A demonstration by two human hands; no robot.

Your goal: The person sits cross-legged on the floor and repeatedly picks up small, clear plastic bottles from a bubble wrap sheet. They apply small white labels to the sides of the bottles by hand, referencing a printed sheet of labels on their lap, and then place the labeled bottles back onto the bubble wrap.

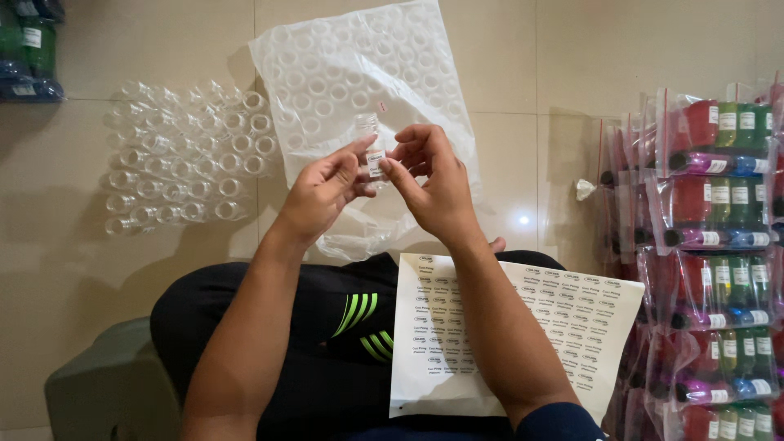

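Observation:
My left hand (322, 194) holds a small clear plastic bottle (369, 135) upright by its lower part. My right hand (431, 184) presses its fingertips against a small white sticker on the bottle's side. Both hands meet above a clear plastic bag (327, 65) filled with several more empty bottles. A white sheet of small oval stickers (563, 318) lies across my right thigh, partly under my right forearm.
Several empty clear bottles (184, 159) stand in rows on the tiled floor at the left. Stacked zip bags of coloured bottles (719, 245) line the right side. A grey-green stool (110, 392) sits at the lower left. Dark containers (28, 49) rest in the top left corner.

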